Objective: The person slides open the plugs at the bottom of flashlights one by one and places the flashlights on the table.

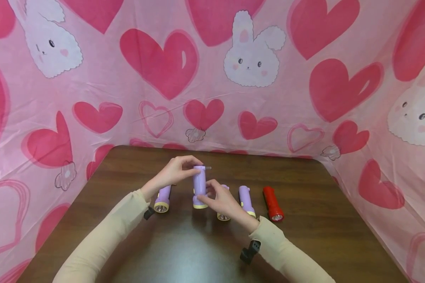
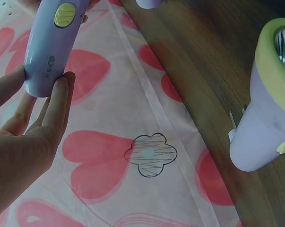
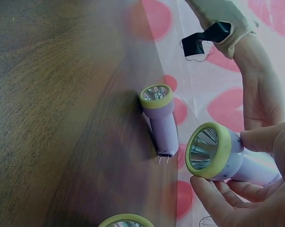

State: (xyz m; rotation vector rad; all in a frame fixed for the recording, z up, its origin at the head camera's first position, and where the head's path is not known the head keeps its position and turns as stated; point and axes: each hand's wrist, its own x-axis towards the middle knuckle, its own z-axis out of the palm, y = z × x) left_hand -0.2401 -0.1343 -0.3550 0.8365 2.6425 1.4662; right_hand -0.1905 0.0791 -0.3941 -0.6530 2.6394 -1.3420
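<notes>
Both hands hold a lilac flashlight (image 1: 199, 182) with a pale yellow rim, upright over the table with its lens end down. My left hand (image 1: 177, 169) grips the tail end between thumb and fingers. At the head end, the thumb and fingers of my right hand (image 1: 221, 199) hold the body. In the left wrist view, a yellow oval switch (image 2: 65, 14) shows on the barrel. A thin prong-like piece (image 1: 208, 168) sticks out sideways near the tail. The right wrist view looks at its reflective lens (image 3: 204, 149).
On the wooden table (image 1: 156, 251), a lilac flashlight (image 1: 163, 198) lies to the left. Another lilac flashlight (image 1: 224, 217), partly behind my right hand, a third one (image 1: 246, 198) and a red flashlight (image 1: 273, 204) lie to the right. Pink heart-patterned cloth (image 1: 212, 82) surrounds the table.
</notes>
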